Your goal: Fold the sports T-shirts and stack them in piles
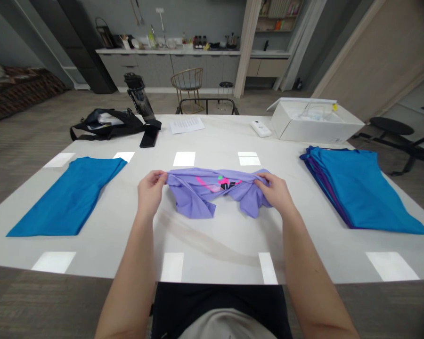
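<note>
A lavender garment [198, 195] with a pink, green and black print is stretched between my two hands over the middle of the white table. My left hand [151, 188] pinches its left end, and my right hand [273, 190] grips the right end. The lower parts of the cloth hang in loose folds. One folded blue garment [74, 195] lies flat to the left. On the right rests a stack of folded garments [363, 188], blue on top with purple and dark blue edges showing beneath.
Along the far side of the table [219, 245] are a black bag [109, 125], a dark bottle [141, 99], a phone [149, 138], a paper sheet [187, 125], a small white device [260, 128] and an open white box [313, 122]. Chairs stand beyond.
</note>
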A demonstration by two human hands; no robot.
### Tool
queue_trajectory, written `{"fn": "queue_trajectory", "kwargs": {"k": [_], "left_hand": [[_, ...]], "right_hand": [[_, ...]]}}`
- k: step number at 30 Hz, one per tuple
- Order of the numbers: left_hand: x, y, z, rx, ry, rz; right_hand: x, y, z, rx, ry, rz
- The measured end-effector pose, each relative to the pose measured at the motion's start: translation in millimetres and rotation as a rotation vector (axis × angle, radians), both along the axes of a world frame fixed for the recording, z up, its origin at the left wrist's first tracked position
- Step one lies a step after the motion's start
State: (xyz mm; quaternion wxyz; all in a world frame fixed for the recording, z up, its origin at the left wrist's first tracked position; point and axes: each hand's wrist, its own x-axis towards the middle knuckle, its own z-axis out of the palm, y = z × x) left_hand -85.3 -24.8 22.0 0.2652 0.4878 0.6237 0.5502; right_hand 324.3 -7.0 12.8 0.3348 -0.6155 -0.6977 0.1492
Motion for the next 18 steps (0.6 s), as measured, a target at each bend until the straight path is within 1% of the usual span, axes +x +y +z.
{"fn": "queue_trajectory", "kwargs": {"k": [2,3,4,5,6,7,8,9,11,12,13,14,15,16,18], "left_hand": [[-15,5,-1.6,-0.01,-0.165,0.115],[-19,7,-2.5,-0.04,-0.178,0.159],[-19,7,-3.2,-0.071,-0.135,0.2],[-16,6,-3.3,-0.087,-0.039,0.24],[-10,4,-2.7,-0.079,0.095,0.269],[1,1,-1.3,-0.045,0.242,0.26],[15,-3,0.9,0.013,0.39,0.223],[32,-7,3.5,0.068,0.485,0.101],[68,-17,9.1,0.132,0.589,-0.3],[85,-22,11.5,0.139,0.62,-0.447],[100,-25,13.2,0.141,0.632,-0.529],[111,-28,14.1,0.137,0.62,-0.573],[118,-29,14.3,0.122,0.59,-0.585],[121,-30,13.7,0.103,0.544,-0.57],[118,-26,11.1,0.065,0.393,-0.502]], "right_hand": [[4,-1,2.4,0.106,0.055,-0.138],[2,-2,3.5,0.146,0.072,-0.199],[-1,-3,4.7,0.171,0.095,-0.242],[-5,-3,5.9,0.182,0.138,-0.26],[-12,-4,7.5,0.181,0.208,-0.252],[-20,-5,9.5,0.169,0.303,-0.215],[-29,-5,12.1,0.143,0.41,-0.151],[-39,-7,15.3,0.107,0.515,-0.069],[-58,-11,23.3,-0.012,0.661,0.131],[-66,-14,27.8,-0.088,0.691,0.24],[-73,-17,32.2,-0.163,0.696,0.346],[-77,-21,36.3,-0.217,0.687,0.437],[-79,-24,39.6,-0.236,0.667,0.501],[-77,-26,42.0,-0.218,0.63,0.534],[-67,-27,42.7,-0.108,0.49,0.511]]}}
